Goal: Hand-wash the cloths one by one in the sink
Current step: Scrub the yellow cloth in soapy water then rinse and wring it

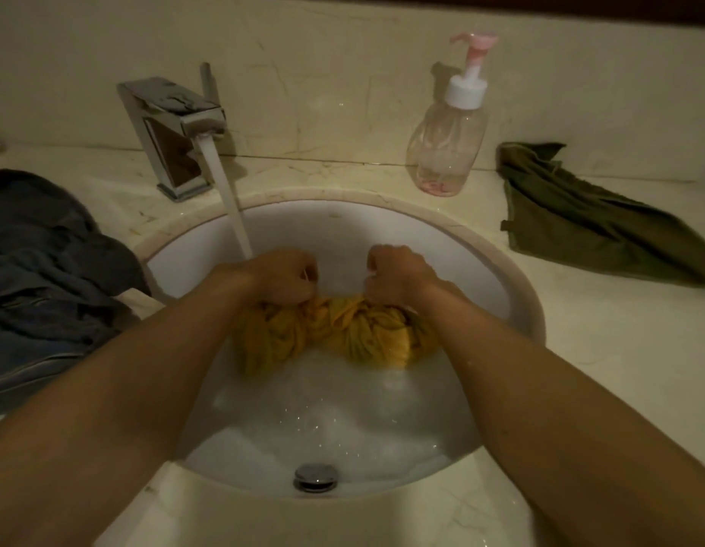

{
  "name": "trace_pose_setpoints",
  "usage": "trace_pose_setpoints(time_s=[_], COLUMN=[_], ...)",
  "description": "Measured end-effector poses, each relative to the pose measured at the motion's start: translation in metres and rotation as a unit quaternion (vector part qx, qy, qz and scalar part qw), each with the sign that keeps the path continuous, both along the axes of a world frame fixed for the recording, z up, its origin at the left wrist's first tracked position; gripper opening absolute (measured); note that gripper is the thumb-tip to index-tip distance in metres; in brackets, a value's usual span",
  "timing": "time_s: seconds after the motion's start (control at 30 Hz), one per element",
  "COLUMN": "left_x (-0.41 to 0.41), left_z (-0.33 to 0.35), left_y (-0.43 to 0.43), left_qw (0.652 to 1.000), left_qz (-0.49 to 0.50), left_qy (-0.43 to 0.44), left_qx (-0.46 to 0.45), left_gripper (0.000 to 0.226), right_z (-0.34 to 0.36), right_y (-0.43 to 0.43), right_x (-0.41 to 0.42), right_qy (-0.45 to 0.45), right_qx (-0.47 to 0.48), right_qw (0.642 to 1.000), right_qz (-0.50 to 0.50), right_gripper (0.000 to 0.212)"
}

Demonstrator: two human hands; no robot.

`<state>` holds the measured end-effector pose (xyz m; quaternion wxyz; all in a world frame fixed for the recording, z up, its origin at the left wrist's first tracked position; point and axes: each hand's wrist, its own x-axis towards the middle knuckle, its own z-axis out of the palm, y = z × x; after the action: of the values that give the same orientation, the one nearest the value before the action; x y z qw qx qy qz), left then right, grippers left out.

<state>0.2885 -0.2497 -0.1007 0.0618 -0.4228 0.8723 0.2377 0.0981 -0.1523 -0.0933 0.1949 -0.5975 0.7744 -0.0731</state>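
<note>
Your left hand (281, 276) and right hand (398, 274) each grip the bunched yellow cloth (335, 329) over the sink (512, 278), beside the tap stream (232, 207), apparently to scrub it.

Cloth (335, 329) in the sink: mustard yellow, plain. Sink (382, 238): white bowl, foamy white water. Worktop (579, 349): cream marble, faint veining. Tap (173, 132): chrome. Cloth pile (47, 270) on the left: dark grey-blue. Cloth (591, 219) on the right: olive green. Pump bottle (447, 144): clear pinkish, white collar, pink pump.
</note>
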Motion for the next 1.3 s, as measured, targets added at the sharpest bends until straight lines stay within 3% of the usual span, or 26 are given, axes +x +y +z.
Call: trace_pose_setpoints(time_s=[0.07,0.1,0.13,0.2,0.3,0.37,0.43,0.53,0.63,0.67,0.7,0.77,0.83,0.87,0.93,1.0,1.03,1.1,1.2,1.3], left_x=[0.002,0.003,0.003,0.000,-0.007,-0.007,-0.004,0.004,0.006,0.005,0.004,0.003,0.006,0.008,0.011,0.010,0.007,-0.001,-0.007,-0.008], left_z=[0.004,0.006,0.005,0.003,0.005,0.001,-0.005,-0.011,-0.005,-0.002,0.000,0.001,-0.001,-0.004,-0.007,-0.006,-0.003,0.003,0.006,-0.003], left_y=[-0.002,-0.002,-0.003,-0.003,-0.002,0.000,0.007,0.007,0.007,0.008,0.007,0.007,0.001,-0.002,-0.007,-0.009,-0.008,0.000,0.009,0.005], left_qw=[0.990,0.985,0.986,0.993,0.995,0.984,0.967,0.984,0.998,0.999,0.999,1.000,0.999,0.996,0.978,0.971,0.981,0.999,0.985,0.987], left_qz=[-0.009,-0.016,-0.022,-0.031,-0.047,-0.071,-0.074,-0.073,-0.017,0.006,0.022,0.021,0.023,0.031,0.038,0.023,0.010,-0.021,-0.071,-0.059], left_qy=[0.094,0.123,0.120,0.077,-0.017,-0.129,-0.212,-0.130,-0.008,0.016,0.023,0.008,0.021,0.050,0.132,0.161,0.139,0.027,-0.152,-0.145], left_qx=[-0.109,-0.118,-0.110,-0.082,-0.084,-0.102,-0.118,-0.098,-0.062,-0.038,-0.019,-0.012,-0.039,-0.072,-0.158,-0.178,-0.136,-0.024,-0.026,-0.031], left_gripper=[0.020,0.014,0.006,0.010,0.051,0.094,0.108,0.069,0.031,0.025,0.024,0.020,0.023,0.027,0.022,0.014,0.015,0.034,0.072,0.075], right_z=[0.003,0.003,0.004,0.006,0.005,0.000,-0.007,-0.013,-0.002,0.000,0.003,0.004,0.004,0.001,0.001,0.001,0.002,0.001,0.002,-0.005], right_y=[-0.002,-0.006,-0.008,-0.008,-0.003,0.000,0.003,0.000,-0.001,-0.003,-0.004,-0.006,-0.003,-0.004,-0.001,-0.002,-0.002,-0.004,-0.003,0.001], right_x=[-0.003,-0.004,-0.004,0.000,-0.002,0.001,0.013,0.023,0.018,0.014,0.008,-0.001,-0.004,-0.006,-0.007,-0.002,0.000,0.006,0.013,0.023], right_qy=[-0.007,-0.028,-0.045,-0.054,0.036,0.132,0.185,0.158,-0.035,-0.069,-0.084,-0.079,-0.063,-0.056,0.041,0.062,0.041,0.072,0.136,0.196], right_qx=[-0.073,-0.060,-0.015,0.130,0.233,0.191,0.134,0.066,0.064,0.085,0.114,0.165,0.153,0.119,-0.016,-0.119,-0.099,0.044,0.171,0.160], right_qw=[0.997,0.997,0.997,0.983,0.958,0.958,0.957,0.974,0.995,0.991,0.986,0.979,0.984,0.989,0.999,0.990,0.992,0.989,0.965,0.955], right_qz=[0.010,0.033,0.064,0.115,0.162,0.167,0.178,0.146,0.065,0.072,0.089,0.093,0.074,0.062,0.030,0.035,0.060,0.121,0.146,0.153], right_gripper=[0.025,0.018,0.016,0.037,0.083,0.078,0.061,0.050,0.026,0.010,0.010,0.013,0.007,0.013,0.035,0.036,0.035,0.048,0.061,0.068])
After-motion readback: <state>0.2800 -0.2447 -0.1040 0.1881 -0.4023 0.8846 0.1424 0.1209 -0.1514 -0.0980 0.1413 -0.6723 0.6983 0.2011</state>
